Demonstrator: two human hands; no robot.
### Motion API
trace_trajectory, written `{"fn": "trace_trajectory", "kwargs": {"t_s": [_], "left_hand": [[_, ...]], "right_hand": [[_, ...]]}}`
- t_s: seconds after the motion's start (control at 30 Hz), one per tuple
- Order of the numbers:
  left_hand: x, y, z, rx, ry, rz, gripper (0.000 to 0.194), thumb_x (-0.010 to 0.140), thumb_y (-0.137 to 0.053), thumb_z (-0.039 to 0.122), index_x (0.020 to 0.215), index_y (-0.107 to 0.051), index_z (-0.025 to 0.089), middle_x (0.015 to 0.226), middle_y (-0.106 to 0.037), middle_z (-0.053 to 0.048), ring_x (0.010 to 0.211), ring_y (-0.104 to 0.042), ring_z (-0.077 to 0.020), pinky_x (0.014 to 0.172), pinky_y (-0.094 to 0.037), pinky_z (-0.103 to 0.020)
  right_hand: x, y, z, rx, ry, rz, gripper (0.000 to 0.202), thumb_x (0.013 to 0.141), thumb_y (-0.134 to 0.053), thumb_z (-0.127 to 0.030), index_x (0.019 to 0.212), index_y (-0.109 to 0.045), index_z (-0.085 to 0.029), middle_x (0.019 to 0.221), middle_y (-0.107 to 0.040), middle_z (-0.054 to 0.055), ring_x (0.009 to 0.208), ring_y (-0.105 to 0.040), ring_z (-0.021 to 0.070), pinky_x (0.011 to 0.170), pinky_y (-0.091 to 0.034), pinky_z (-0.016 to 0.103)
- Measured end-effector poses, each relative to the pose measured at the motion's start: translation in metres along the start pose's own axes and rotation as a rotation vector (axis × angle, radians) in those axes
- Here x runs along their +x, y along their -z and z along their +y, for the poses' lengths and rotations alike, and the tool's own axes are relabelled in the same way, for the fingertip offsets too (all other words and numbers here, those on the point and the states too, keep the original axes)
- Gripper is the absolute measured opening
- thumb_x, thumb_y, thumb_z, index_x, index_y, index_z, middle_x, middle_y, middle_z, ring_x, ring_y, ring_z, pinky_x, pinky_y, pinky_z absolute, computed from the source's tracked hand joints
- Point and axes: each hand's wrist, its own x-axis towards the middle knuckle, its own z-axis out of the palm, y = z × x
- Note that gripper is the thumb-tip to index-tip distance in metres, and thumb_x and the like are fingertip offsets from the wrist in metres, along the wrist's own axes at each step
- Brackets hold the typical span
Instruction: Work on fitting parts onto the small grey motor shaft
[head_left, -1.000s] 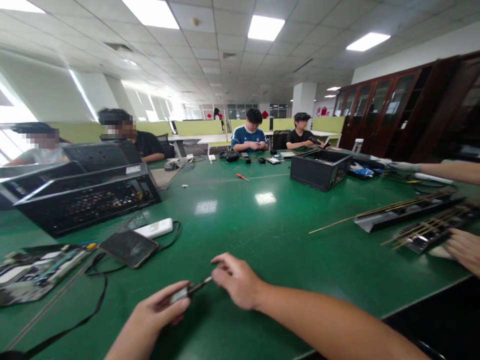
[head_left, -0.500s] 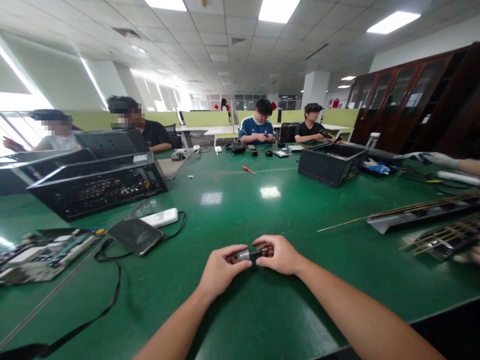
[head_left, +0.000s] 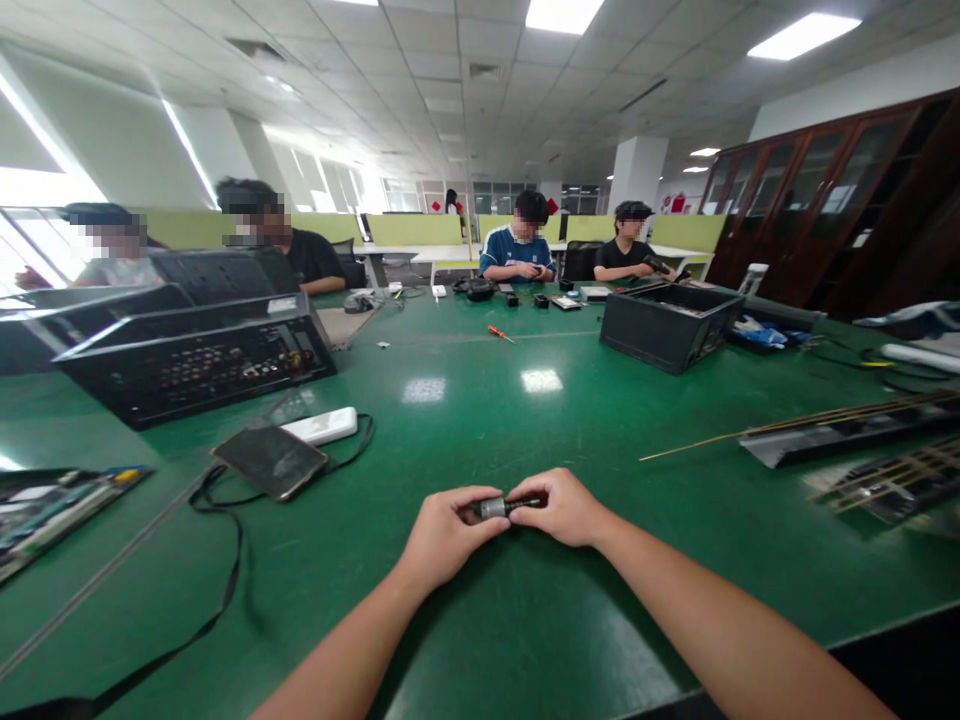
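Observation:
Just above the green table, my left hand (head_left: 442, 537) pinches a small silver cylinder (head_left: 493, 508) between thumb and fingers. From the cylinder's right end runs a dark, narrow shaft-like part (head_left: 529, 503). My right hand (head_left: 561, 508) has its thumb and fingers closed around that dark part, with the fingertips of both hands almost meeting. Fingers hide much of the piece, so its exact kind does not show.
Left of my hands lie a dark flat panel (head_left: 271, 462), a white power strip (head_left: 322, 425) and a circuit board (head_left: 52, 515). Black computer cases (head_left: 202, 360) stand beyond. Thin rods (head_left: 697, 443) point in from the right. A screwdriver (head_left: 497, 332) lies farther off; several people sit around.
My right hand has moved left, closer to my left hand along the dark part. The circuit board at the left has slid toward the left edge. A gloved hand at the right has left the view.

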Motion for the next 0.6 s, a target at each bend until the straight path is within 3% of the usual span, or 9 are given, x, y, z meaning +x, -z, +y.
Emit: {"fn": "trace_trajectory", "kwargs": {"t_s": [0.6], "left_hand": [[0.0007, -0.0011, -0.0011, -0.066, 0.036, 0.001, 0.039, 0.065, -0.077, 0.035, 0.099, -0.073, 0.016, 0.087, -0.074, -0.005, 0.079, -0.066, -0.0238, 0.072, -0.051, -0.03]], "right_hand": [[-0.001, 0.0016, 0.001, -0.019, -0.021, -0.012, 0.023, 0.077, -0.066, -0.029, 0.095, -0.074, -0.017, 0.084, -0.073, 0.003, 0.074, -0.065, 0.017, 0.067, -0.047, 0.024]]}}
